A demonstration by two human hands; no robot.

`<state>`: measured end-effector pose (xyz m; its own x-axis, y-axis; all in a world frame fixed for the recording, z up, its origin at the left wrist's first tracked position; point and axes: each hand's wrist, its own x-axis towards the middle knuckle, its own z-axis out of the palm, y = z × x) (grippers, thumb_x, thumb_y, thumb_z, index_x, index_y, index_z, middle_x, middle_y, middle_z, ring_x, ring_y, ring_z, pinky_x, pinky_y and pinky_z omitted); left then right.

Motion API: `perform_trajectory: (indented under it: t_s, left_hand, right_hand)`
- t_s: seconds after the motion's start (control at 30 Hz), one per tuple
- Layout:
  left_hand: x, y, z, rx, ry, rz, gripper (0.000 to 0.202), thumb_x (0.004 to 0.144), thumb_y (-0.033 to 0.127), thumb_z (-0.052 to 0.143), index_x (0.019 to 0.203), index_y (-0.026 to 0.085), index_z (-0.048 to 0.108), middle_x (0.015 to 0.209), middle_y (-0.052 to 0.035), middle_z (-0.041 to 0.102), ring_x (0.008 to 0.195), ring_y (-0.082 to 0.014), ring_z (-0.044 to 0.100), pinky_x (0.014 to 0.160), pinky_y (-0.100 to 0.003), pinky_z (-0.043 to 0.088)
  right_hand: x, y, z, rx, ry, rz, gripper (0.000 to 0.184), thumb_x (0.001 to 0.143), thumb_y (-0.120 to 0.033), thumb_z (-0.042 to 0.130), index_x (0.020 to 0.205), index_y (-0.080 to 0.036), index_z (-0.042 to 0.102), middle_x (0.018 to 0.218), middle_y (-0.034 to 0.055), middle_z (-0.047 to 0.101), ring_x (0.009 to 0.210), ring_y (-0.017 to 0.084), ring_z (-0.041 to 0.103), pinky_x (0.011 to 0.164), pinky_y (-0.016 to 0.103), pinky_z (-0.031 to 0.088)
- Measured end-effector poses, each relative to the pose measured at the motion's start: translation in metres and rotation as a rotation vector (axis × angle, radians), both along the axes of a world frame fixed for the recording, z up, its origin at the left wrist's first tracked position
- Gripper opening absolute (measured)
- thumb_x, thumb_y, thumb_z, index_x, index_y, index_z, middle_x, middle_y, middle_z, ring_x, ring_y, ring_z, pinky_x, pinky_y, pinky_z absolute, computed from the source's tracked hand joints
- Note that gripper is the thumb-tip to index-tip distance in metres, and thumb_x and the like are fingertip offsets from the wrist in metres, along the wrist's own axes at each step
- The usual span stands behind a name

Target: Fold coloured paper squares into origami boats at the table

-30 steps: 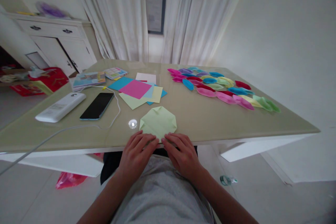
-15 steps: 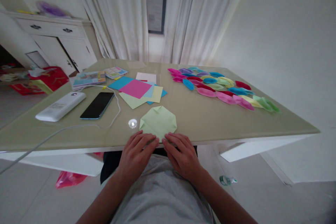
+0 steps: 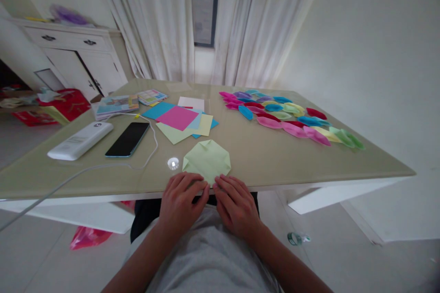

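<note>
At the near table (image 3: pixel 275 165) edge, right in front of your chest, you've got both hands down on a pale green folded paper (image 3: pixel 207 159). Your left hand (image 3: pixel 181 198) lies palm-down, fingers mostly stretched & a bit bent, tips on the paper's near left corner. It grips nothing, just presses. Your right hand (image 3: pixel 234 202) mirrors it: palm-down, fingers out, tips on the near right part of the sheet, no pinch visible there either. Your index fingers nearly meet at the paper's near point, approx. mid-sheet. The paper lies flat on the tabletop, roughly octagonal w/ corners folded in & a small tuck at its far edge. Whether its near edge hangs over the table edge, can't tell, as your hands cover it.

Just left of the paper there's a small bright round spot (image 3: pixel 173 162) on the glossy top. Further back is a loose pile of coloured square sheets (image 3: pixel 178 119): pink on top, w/ blue, yellow & green under. Left of that lie a dark phone (image 3: pixel 128 138), face up, and a white oblong device (image 3: pixel 80 140) beside it. A white cable (image 3: pixel 153 144) loops btw. phone & sheets and runs off to your left. Printed booklets (image 3: pixel 117 104) sit at the far left corner. On the right half, well apart from your hands, are rows of small folded paper shapes (image 3: pixel 288 116) in pink, blue, red, yellow & green. White curtains (image 3: pixel 165 23) hang behind the table, and a white cabinet (image 3: pixel 75 50) stands far left.
</note>
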<state>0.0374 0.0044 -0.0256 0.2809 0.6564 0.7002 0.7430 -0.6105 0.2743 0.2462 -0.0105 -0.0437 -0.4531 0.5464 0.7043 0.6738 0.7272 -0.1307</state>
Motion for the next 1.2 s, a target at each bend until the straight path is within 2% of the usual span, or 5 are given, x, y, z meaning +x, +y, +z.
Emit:
perform_trajectory:
  t_s: [0.13,0.4,0.77,1.03,1.2]
  left_hand:
    - [0.004,0.002,-0.003,-0.054,-0.019,0.054,0.012,0.100,0.026,0.070,0.089,0.024,0.070,0.097,-0.0040,0.075,0.093,-0.0257,0.067,0.087,-0.043,0.050]
    - [-0.012,-0.002,-0.007,-0.102,-0.017,0.048,0.007,0.107,0.022,0.058,0.108,0.024,0.065,0.105,-0.0057,0.074,0.100,-0.0246,0.067,0.093,-0.041,0.052]
    - [-0.010,-0.003,0.005,-0.124,0.087,0.031,0.012,0.106,0.022,0.060,0.110,0.025,0.071,0.105,-0.0050,0.074,0.097,-0.0282,0.065,0.088,-0.043,0.046]
    - [-0.022,-0.009,0.004,-0.089,0.070,-0.119,0.018,0.106,0.034,0.064,0.123,0.028,0.068,0.120,-0.0039,0.078,0.112,-0.0244,0.068,0.102,-0.040,0.047]
    - [-0.054,0.004,0.001,-0.104,0.075,-0.050,0.047,0.100,0.044,0.073,0.139,0.021,0.062,0.144,-0.0160,0.068,0.133,-0.0368,0.061,0.115,-0.053,0.040]
  right_hand:
    - [-0.003,0.001,-0.002,0.033,0.013,-0.006,0.041,0.098,-0.009,0.058,0.137,-0.016,0.069,0.136,0.0148,0.076,0.131,0.030,0.070,0.111,0.050,0.060]
    - [0.002,0.001,-0.004,0.043,0.032,0.029,0.047,0.098,-0.006,0.057,0.143,-0.016,0.064,0.137,0.0150,0.076,0.135,0.028,0.069,0.113,0.049,0.059]
    - [-0.006,0.000,-0.003,-0.004,0.178,-0.034,0.032,0.098,-0.010,0.062,0.129,-0.019,0.065,0.124,0.0149,0.078,0.122,0.028,0.073,0.107,0.049,0.061]
    - [-0.004,0.006,0.006,-0.051,0.020,-0.040,0.032,0.106,-0.022,0.064,0.138,-0.020,0.065,0.129,0.0126,0.077,0.121,0.029,0.070,0.104,0.047,0.057]
    - [0.010,0.010,0.008,-0.130,0.130,0.042,0.025,0.107,-0.012,0.058,0.127,-0.023,0.069,0.124,0.0089,0.080,0.117,0.025,0.072,0.101,0.043,0.057]
